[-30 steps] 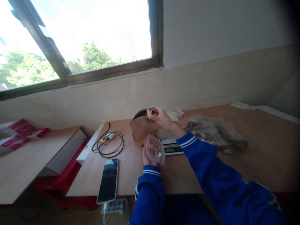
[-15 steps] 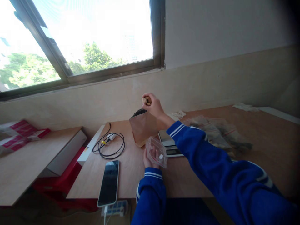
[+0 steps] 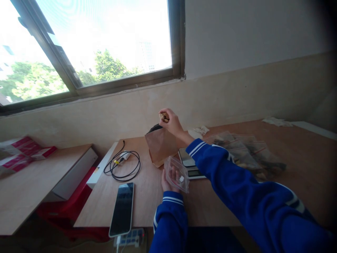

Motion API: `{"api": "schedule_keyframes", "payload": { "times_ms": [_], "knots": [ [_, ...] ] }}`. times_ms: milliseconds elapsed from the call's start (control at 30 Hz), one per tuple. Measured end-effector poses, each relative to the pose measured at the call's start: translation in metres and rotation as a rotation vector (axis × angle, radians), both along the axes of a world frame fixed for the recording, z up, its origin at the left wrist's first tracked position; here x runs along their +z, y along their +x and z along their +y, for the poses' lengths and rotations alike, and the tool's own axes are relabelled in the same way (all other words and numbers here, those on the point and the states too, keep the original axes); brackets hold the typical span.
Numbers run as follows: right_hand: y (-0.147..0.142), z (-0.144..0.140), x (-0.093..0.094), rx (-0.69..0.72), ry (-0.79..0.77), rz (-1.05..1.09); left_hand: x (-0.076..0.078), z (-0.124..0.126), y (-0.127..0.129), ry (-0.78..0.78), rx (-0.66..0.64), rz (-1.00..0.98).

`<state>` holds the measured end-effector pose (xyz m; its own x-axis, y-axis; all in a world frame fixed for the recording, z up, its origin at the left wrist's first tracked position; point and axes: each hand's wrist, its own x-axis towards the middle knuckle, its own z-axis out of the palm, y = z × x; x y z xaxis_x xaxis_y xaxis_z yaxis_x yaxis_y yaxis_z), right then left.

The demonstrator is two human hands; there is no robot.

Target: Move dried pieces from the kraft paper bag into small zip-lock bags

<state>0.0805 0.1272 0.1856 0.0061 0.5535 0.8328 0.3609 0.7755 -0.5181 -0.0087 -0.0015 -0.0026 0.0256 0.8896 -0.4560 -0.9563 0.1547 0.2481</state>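
Observation:
Above the mouth of a brown paper bag (image 3: 161,144), my right hand (image 3: 173,123) is closed around several small tan pieces (image 3: 163,117), whose kind I cannot make out. The paper bag stands upright on the table with a dark lining showing at its top. Lower down, my left hand (image 3: 165,182) grips a clear zip bag (image 3: 176,171) with a small white item or label in it. Just right of that bag lies a kitchen scale (image 3: 185,159), partly hidden by my right sleeve.
A black cable coil (image 3: 126,168) and a phone (image 3: 122,207) lie on the table's (image 3: 92,211) left side. Several filled zip bags (image 3: 244,149) are piled on the right. Crumpled white paper or cloth (image 3: 201,130) lies near the wall. Pink-and-white boxes (image 3: 26,147) rest on another table.
My right hand has sunk slightly toward the paper bag with the tan pieces still in it. My left hand keeps its hold on the clear bag. The view has shifted slightly.

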Motion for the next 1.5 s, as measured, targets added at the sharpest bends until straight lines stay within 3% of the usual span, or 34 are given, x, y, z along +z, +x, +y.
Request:
{"api": "schedule_keyframes", "payload": {
  "times_ms": [133, 300, 467, 733, 1067, 1333, 1500],
  "knots": [
    [-0.003, -0.002, -0.014, 0.073, -0.023, -0.116, 0.002, -0.001, 0.000, -0.004, 0.005, -0.003],
    [-0.006, -0.007, -0.028, 0.062, 0.002, -0.093, -0.003, 0.001, 0.000, 0.008, 0.006, -0.004],
    [-0.010, 0.002, -0.023, 0.051, 0.065, 0.031, -0.008, 0.003, 0.000, 0.029, -0.006, -0.018],
    [-0.016, 0.019, -0.013, 0.056, 0.085, 0.182, 0.002, -0.002, 0.000, -0.011, 0.062, -0.018],
    [-0.015, 0.018, -0.025, 0.053, 0.101, -0.054, -0.016, 0.001, -0.008, 0.023, 0.087, -0.098],
    [-0.012, 0.002, -0.023, 0.213, 0.095, -0.210, -0.017, 0.003, -0.007, 0.035, 0.060, -0.060],
    [-0.007, -0.008, -0.025, 0.196, 0.097, -0.314, -0.020, 0.004, -0.009, 0.059, 0.020, -0.032]
  ]
}}
